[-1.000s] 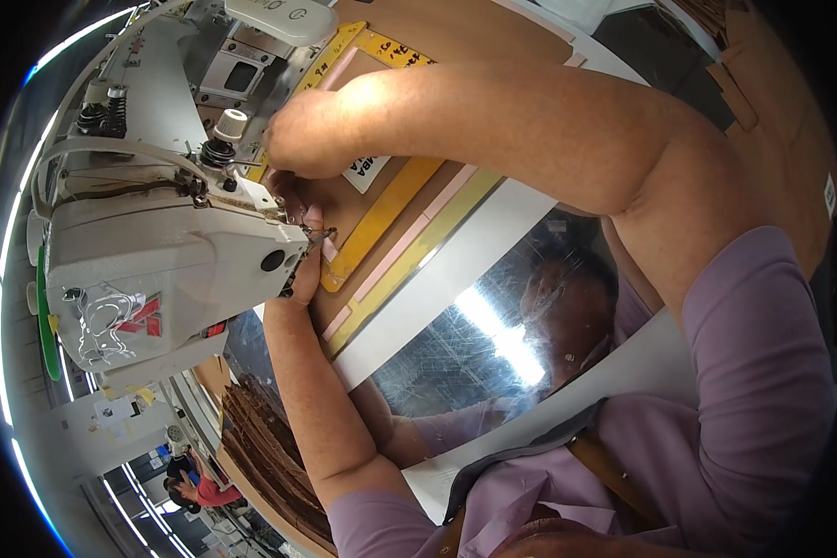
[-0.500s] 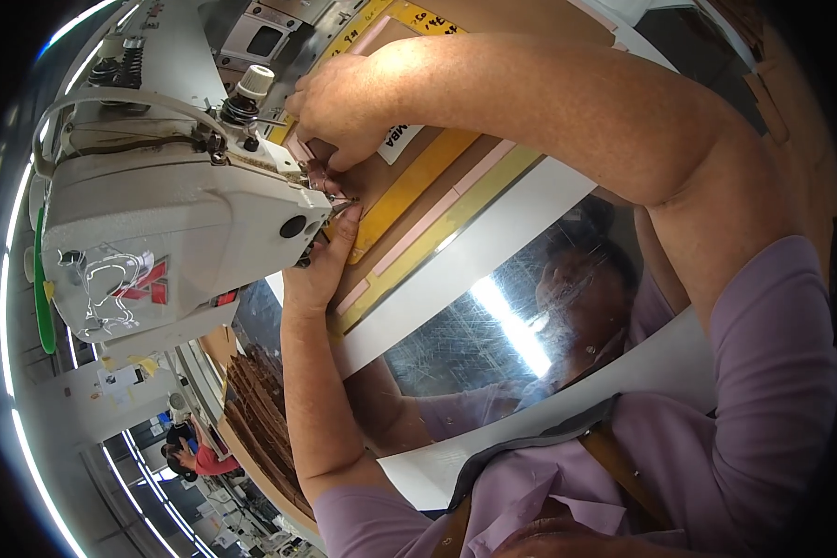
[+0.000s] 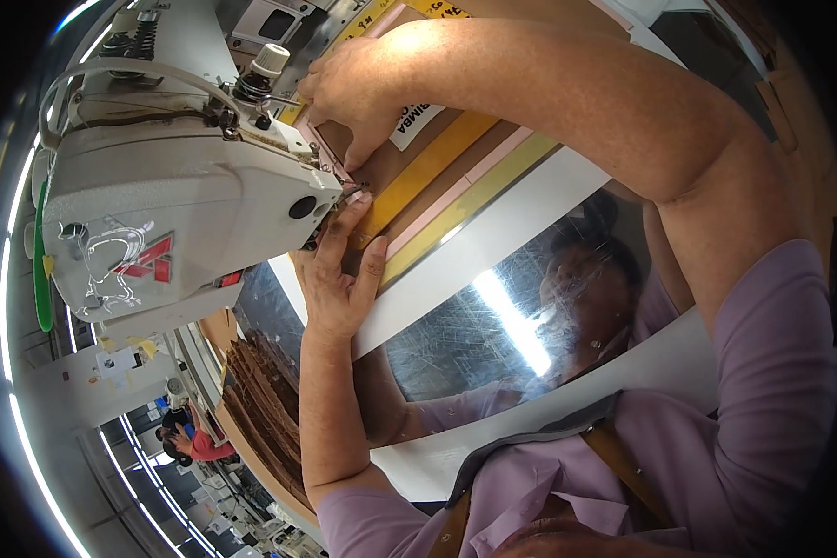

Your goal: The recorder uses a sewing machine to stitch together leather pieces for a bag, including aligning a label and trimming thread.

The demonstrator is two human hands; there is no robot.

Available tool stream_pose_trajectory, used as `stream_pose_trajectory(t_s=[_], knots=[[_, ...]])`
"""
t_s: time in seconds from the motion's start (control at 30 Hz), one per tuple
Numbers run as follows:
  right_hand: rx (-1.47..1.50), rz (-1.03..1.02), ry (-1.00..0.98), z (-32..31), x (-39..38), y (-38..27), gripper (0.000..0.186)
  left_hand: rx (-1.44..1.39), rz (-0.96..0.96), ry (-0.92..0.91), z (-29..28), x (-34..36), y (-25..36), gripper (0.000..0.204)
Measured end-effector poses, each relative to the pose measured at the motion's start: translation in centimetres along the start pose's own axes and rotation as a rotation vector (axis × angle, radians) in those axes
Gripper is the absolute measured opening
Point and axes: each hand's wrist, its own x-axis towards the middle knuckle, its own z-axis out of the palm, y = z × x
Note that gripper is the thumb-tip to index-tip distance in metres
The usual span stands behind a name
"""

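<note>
A white sewing machine head (image 3: 158,195) is at left, its needle area (image 3: 342,191) over a brown template board (image 3: 389,189) bearing an orange strip (image 3: 428,158), pink strips (image 3: 456,191), an olive strip (image 3: 474,205) and a white label (image 3: 417,121). My left hand (image 3: 339,288) lies just below the needle area, fingers apart on the board, one fingertip near the presser; part of it is behind the machine. My right hand (image 3: 353,107) reaches over the board's far end, fingers spread and touching it beside the yellow edge (image 3: 442,9), beyond the needle area.
A scratched shiny metal plate (image 3: 437,344) on a white tabletop (image 3: 395,316) lies nearest my body, reflecting a light tube. Brown ragged pieces (image 3: 260,409) are stacked at lower left. A co-worker in a pink top (image 3: 209,448) is in the far background at a bench.
The board has shifted up and right in view with my right hand. My left hand has slid out from behind the machine, its fingers now showing spread on the board.
</note>
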Motion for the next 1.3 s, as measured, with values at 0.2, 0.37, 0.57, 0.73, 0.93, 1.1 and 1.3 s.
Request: stream_pose_trajectory(t_s=[0.2,0.37,0.57,0.73,0.93,1.1,1.3], knots=[[0.014,-0.021,0.014,0.2,-0.2,0.2,0.072,-0.07,-0.099,-0.04,0.1,0.0,0.2,0.035],[0.059,-0.012,0.059,0.4,-0.3,0.3,0.074,0.099,-0.092,-0.052,0.4,0.1,1.1,0.032],[0.044,-0.03,0.057,0.2,-0.4,0.3,0.073,0.195,-0.136,-0.006,0.8,-0.1,2.5,0.035],[0.054,-0.02,0.045,0.1,-0.3,0.3,0.073,0.151,-0.119,0.046,1.5,-0.9,2.9,0.041],[0.065,-0.027,0.036,-0.1,-0.4,0.3,0.076,0.163,-0.173,0.016,1.3,-1.0,3.6,0.048],[0.057,-0.017,0.049,0.1,-0.3,0.5,0.076,0.309,-0.167,0.002,1.2,-0.8,3.8,0.052],[0.086,0.053,-0.123,-0.6,0.6,0.9,0.094,0.311,-0.162,0.029,1.5,-0.7,4.0,0.053]])
